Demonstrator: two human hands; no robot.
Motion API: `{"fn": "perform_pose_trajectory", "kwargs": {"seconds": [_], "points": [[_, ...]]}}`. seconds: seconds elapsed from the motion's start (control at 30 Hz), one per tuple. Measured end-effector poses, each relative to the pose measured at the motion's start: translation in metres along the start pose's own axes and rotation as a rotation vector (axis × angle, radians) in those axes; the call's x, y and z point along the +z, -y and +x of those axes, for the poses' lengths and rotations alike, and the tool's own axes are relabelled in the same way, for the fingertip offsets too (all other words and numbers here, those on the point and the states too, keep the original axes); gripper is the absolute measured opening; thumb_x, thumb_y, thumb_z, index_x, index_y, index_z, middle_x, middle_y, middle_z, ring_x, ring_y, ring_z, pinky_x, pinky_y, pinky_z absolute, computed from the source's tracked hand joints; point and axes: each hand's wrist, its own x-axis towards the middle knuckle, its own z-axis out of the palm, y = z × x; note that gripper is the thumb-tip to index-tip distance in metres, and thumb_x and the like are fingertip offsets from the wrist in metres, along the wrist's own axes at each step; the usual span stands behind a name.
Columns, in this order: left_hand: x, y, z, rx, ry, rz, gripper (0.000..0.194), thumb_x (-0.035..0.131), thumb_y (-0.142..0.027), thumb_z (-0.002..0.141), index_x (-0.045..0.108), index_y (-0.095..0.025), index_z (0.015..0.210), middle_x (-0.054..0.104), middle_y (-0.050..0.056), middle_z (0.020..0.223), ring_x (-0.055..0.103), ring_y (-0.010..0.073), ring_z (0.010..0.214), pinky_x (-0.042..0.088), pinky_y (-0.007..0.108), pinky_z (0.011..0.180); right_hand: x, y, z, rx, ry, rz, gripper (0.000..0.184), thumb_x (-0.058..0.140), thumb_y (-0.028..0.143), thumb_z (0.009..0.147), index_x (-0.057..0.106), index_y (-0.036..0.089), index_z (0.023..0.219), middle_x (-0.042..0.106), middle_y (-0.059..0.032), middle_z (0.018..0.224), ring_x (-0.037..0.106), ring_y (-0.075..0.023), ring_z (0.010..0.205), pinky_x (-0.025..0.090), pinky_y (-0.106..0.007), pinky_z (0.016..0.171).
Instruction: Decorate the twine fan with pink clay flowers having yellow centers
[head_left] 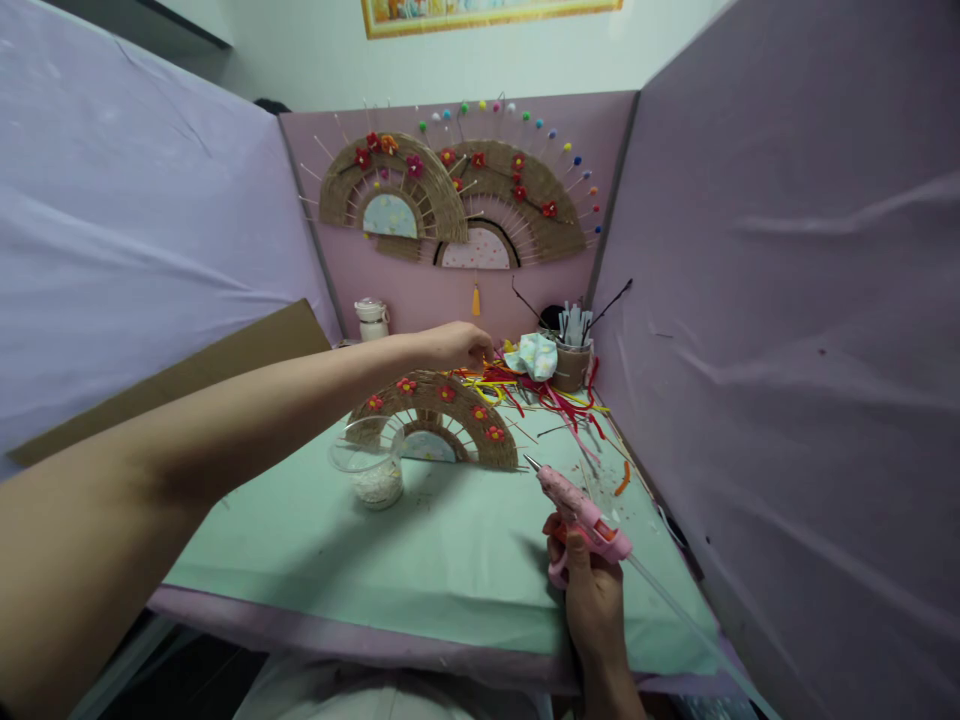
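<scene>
My left hand (454, 347) reaches far across the table, fingers curled down into a pile of red and yellow strips (525, 390) behind a jute fan craft (439, 415) decorated with small red flowers. What the fingertips pinch is too small to make out. My right hand (589, 580) is closed around the grip of a pink glue gun (581, 510), its nozzle pointing up-left toward the fan's right edge, a clear glue stick trailing out behind it.
A clear plastic cup (373, 465) with white granules stands left of the fan on the green table cover (450, 560). A brown pot of sticks (574, 355), patterned cloth (534, 355) and a white jar (372, 318) sit at the back. Two finished fans (457, 195) hang on the purple partition.
</scene>
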Motion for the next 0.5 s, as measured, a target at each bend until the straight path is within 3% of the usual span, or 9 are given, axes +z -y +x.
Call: {"fn": "perform_pose_trajectory", "kwargs": {"seconds": [0.13, 0.5], "points": [[0.0005, -0.0011, -0.0004, 0.009, 0.032, -0.011, 0.022, 0.069, -0.006, 0.065, 0.071, -0.019, 0.082, 0.071, -0.003, 0.069, 0.064, 0.0128, 0.068, 0.04, 0.021, 0.065, -0.0004, -0.0018, -0.0002, 0.002, 0.0, 0.008, 0.053, 0.057, 0.068, 0.079, 0.063, 0.015, 0.079, 0.046, 0.0025, 0.055, 0.036, -0.008, 0.044, 0.029, -0.02, 0.038], [-0.0013, -0.0043, -0.0055, 0.074, 0.085, 0.107, 0.032, 0.063, -0.008, 0.07, 0.068, -0.017, 0.101, 0.073, -0.003, 0.078, 0.065, 0.01, 0.074, 0.041, 0.018, 0.069, -0.0011, -0.002, 0.0012, 0.023, 0.022, 0.04, 0.053, 0.058, 0.068, 0.078, 0.062, 0.015, 0.081, 0.045, 0.0037, 0.056, 0.035, -0.0067, 0.044, 0.028, -0.018, 0.039]]}}
